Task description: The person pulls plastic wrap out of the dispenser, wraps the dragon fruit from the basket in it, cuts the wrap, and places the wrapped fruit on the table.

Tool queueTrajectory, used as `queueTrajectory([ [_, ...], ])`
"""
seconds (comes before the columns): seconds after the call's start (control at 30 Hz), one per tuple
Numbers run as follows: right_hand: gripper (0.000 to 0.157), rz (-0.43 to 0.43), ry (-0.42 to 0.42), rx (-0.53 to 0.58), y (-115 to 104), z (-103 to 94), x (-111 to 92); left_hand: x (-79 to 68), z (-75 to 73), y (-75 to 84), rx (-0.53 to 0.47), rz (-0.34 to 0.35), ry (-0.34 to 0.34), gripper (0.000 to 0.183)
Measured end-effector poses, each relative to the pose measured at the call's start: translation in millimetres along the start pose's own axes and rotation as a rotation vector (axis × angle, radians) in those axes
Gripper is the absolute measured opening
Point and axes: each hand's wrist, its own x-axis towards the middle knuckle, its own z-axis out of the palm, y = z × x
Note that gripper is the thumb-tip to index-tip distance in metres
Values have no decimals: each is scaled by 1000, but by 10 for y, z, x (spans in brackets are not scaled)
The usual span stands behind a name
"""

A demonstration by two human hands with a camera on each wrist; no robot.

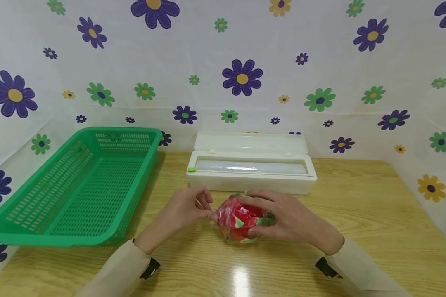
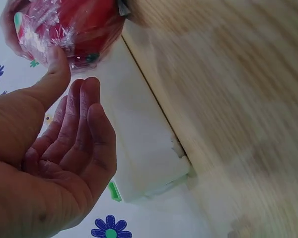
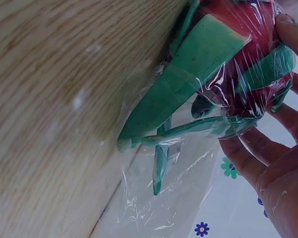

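Observation:
A red dragon fruit (image 1: 241,220) with green scales lies on the wooden table, wrapped in clear cling film. My right hand (image 1: 286,216) grips it from the right, thumb on the near side and fingers over the far side. In the right wrist view, loose film (image 3: 159,198) hangs around the long green leaf tips (image 3: 184,84). At the fruit's left end, my left hand (image 1: 187,208) touches the film with its thumb (image 2: 54,69). Its other fingers (image 2: 84,119) are loosely bent and stand apart from the fruit.
Behind the hands stands a white cling film box (image 1: 250,181), its lid (image 1: 250,143) raised and a film roll (image 1: 250,166) inside. A green plastic basket (image 1: 130,206) stands at the left. A flowered cloth (image 1: 208,49) hangs behind the table (image 1: 379,231).

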Motion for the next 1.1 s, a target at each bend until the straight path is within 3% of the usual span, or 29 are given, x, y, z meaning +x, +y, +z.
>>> queueTrajectory([
  [0.13,72,-3,-6,0,-1,-9,6,23,-34,-8,15,52,-34,25],
  [0.3,75,29,-48,45,17,-67,-18,21,-149,28,-40,123,-174,24],
  [0.47,78,9,10,66,88,-168,-59,38,-178,149,-68,149,-202,54],
  [0.67,48,20,183,-44,285,-323,-192,83,25,328,-60,151,-252,97],
  [0.8,37,82,198,-109,427,-341,-296,112,153,408,-16,135,-261,111],
  [0.87,36,99,185,-140,476,-319,-343,122,191,442,15,185,-240,107],
  [0.97,38,108,192,-207,523,-270,-388,131,227,483,101,330,-200,94],
  [1.03,40,122,211,-252,546,-240,-407,134,246,507,176,422,-203,82],
  [1.1,37,142,226,-284,567,-217,-417,134,269,524,238,471,-231,74],
])
